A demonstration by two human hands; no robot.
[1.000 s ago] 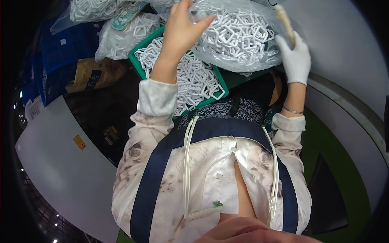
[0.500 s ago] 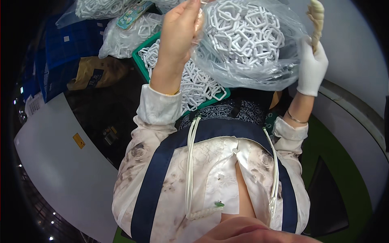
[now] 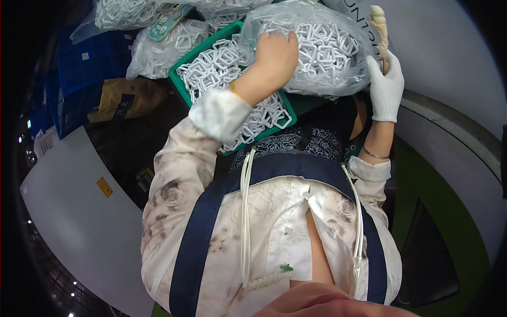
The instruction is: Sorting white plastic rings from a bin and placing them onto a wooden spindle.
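Observation:
My bare left hand (image 3: 277, 59) is over the left part of a clear plastic bag (image 3: 356, 79) full of white plastic links (image 3: 330, 50). Its fingers curl down among the links, and the fingertips are hidden, so I cannot make out what they hold. My right hand (image 3: 387, 87), in a white knitted glove, is closed round a thin stick beside the bag's right edge. On top of that stick sits a cream-coloured, twisted piece (image 3: 378, 29), possibly a snack. Below my left forearm, a green tray (image 3: 182, 87) holds more loose white links.
More bags of links (image 3: 169, 55) lie at the far left, with a patterned, teal phone-like object (image 3: 168, 24) on them. Beside them are a brown paper bag (image 3: 127, 100) and a blue crate-like container (image 3: 92, 61). A pale curved surface (image 3: 84, 211) is at left, a grey wall (image 3: 443, 58) at right.
My left hand has let go of the bag's raised plastic edge and moved right over the links. The bag has settled lower. My right hand, with the stick, has shifted left, away from the bag's film.

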